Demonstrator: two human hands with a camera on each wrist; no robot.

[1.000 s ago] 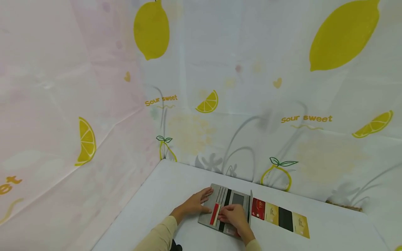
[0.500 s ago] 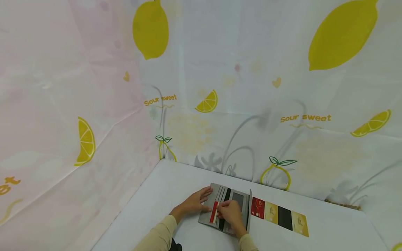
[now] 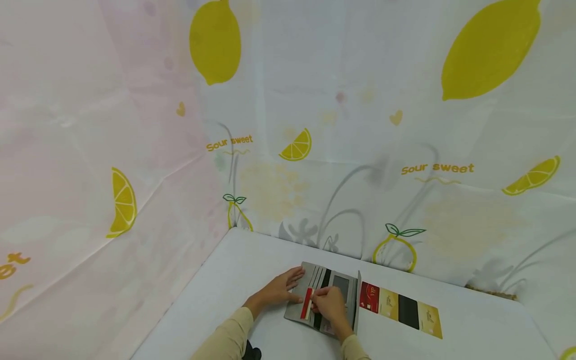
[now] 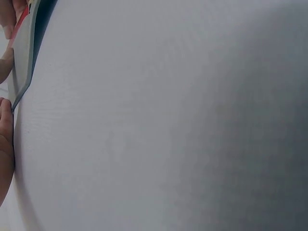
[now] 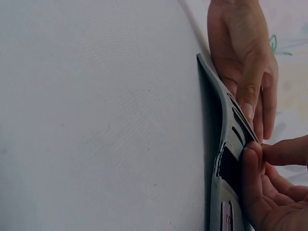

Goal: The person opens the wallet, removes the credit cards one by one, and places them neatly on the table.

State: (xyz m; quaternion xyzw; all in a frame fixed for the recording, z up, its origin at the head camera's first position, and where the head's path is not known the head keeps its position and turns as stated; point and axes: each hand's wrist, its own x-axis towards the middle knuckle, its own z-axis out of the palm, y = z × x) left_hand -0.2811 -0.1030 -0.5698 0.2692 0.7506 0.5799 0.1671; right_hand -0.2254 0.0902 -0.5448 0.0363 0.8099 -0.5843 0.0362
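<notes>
A grey wallet (image 3: 293,311) lies unfolded on the white table, its card slots facing up and its right flap standing up. A card with a red band (image 3: 306,303) sits at the slots of the left panel. My right hand (image 3: 329,303) pinches the card's right edge between thumb and fingers; the fingertips (image 5: 253,153) show close over the slots in the right wrist view. At the wallet's left side, my left hand (image 3: 280,290) rests with fingers extended, its thumb (image 5: 248,109) pressing on the panel. Most of the card's face is hidden in the wrist views.
Right of the wallet, cards lie in a row: a red VIP card (image 3: 369,297), a gold card (image 3: 389,304), a black card (image 3: 408,312) and another gold card (image 3: 430,321). A lemon-printed backdrop (image 3: 333,190) rises behind the table (image 3: 252,250).
My right hand has shifted slightly up along the card's edge, and the card has moved a little away from me. My left hand has stayed in place.
</notes>
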